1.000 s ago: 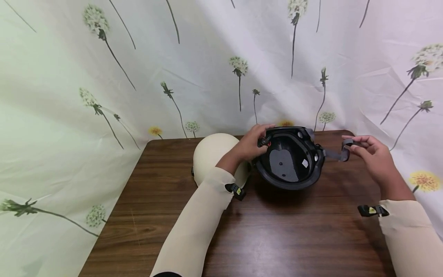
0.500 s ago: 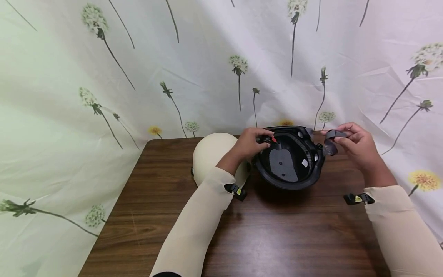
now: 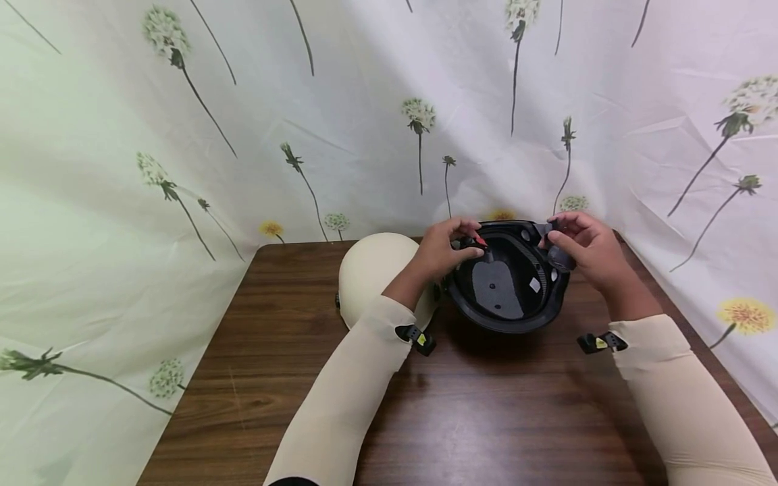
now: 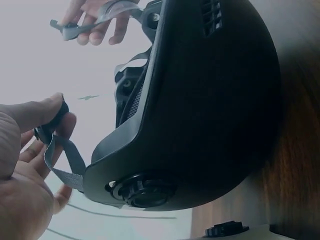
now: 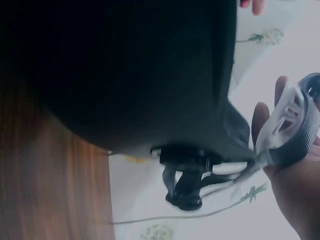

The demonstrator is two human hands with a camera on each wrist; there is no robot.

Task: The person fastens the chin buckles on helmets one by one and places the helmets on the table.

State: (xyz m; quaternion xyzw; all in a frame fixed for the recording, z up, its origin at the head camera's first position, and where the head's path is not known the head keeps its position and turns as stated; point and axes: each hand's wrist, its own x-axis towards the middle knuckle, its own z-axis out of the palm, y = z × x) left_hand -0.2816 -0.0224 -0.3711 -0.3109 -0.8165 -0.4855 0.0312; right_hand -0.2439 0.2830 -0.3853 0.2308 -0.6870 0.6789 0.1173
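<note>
A black helmet (image 3: pixel 509 322) lies upside down on the table, its dark padded inside facing up. At its left rim my left hand (image 3: pixel 439 255) pinches a black buckle (image 4: pixel 54 119) with a red part, which hangs on a short grey strap (image 4: pixel 70 175). Over the right rim, my right hand (image 3: pixel 592 255) holds the other chin strap's end between thumb and fingers. In the right wrist view that strap end (image 5: pixel 300 140) is a grey loop with a pale slotted piece, somewhat blurred. The two strap ends are apart.
Just left of the black helmet sits a cream helmet (image 3: pixel 373 270), dome up, partly behind my left forearm. The brown wooden table (image 3: pixel 292 391) meets a flower-printed sheet (image 3: pixel 365 135) at its back edge.
My right hand has moved left with the strap end, from beyond the helmet's right side to over its rim. The buckle in my left hand has turned, its red part showing more.
</note>
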